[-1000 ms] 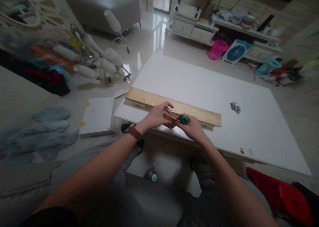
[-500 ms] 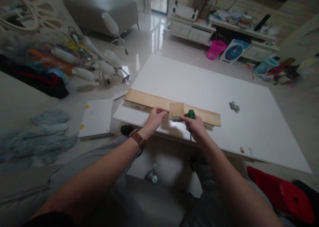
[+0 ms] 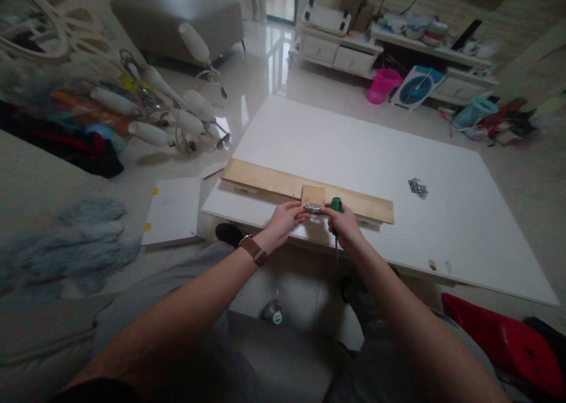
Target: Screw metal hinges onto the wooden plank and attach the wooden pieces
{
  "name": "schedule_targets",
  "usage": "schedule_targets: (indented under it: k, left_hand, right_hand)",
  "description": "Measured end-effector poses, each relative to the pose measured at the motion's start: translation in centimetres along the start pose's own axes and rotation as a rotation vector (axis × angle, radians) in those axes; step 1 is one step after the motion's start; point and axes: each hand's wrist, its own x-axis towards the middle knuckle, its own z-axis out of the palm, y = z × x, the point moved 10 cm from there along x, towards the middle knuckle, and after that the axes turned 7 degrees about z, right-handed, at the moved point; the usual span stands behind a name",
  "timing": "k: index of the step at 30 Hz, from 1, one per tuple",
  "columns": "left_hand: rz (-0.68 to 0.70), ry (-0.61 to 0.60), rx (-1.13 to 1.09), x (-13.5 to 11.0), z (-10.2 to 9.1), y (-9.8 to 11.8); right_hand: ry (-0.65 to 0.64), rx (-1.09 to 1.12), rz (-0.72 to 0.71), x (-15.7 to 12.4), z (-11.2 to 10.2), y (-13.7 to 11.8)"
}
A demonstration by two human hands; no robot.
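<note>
A small square wooden block [image 3: 313, 195] with a metal bracket [image 3: 313, 207] at its near edge sits against the long wooden plank [image 3: 265, 177]. My left hand [image 3: 286, 219] is closed at the left end of the bracket, fingers pressed on bracket and block. My right hand [image 3: 344, 220] wraps round a screwdriver [image 3: 336, 205] with a green handle, its shaft pointing down. The right index finger reaches to the right end of the bracket. A tiny dark spot shows on the plank just left of the block; whether it is a screw or a hole I cannot tell.
The plank lies on a large white panel [image 3: 354, 137]. Several metal brackets [image 3: 418, 187] lie to the right, and small parts [image 3: 432, 265] near the front edge. A white board [image 3: 172, 211], lamps [image 3: 186, 120], a red stool [image 3: 508, 338] and a bottle [image 3: 274, 312] are around.
My left hand has moved from the plank, left of the block, toward me and right onto the bracket. The bracket is tilted differently. The right hand keeps the screwdriver.
</note>
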Motion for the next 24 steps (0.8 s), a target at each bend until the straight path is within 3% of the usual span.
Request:
schedule_targets:
  k: [10,14,17,20,24]
  left_hand:
    - [0.035,0.118,-0.048,0.7,-0.3,-0.8]
    - [0.02,0.126,-0.064,0.7,-0.1,-1.1]
    - [0.002,0.138,-0.044,0.5,-0.2,-1.4]
    - [-0.016,0.167,0.029,0.5,-0.8,-1.7]
    - [0.09,0.238,0.184,1.0,-1.6,-0.2]
  right_hand:
    - [-0.041,-0.166,-0.032,0.3,0.1,-0.1]
    - [-0.019,-0.244,-0.089,0.2,-0.2,-0.6]
    - [-0.002,-0.352,-0.213,-0.4,-0.7,-2.1]
    - [0.023,-0.439,-0.322,-1.2,-1.5,-3.8]
    - [0.098,-0.373,-0.301,-1.3,-4.0,-4.8]
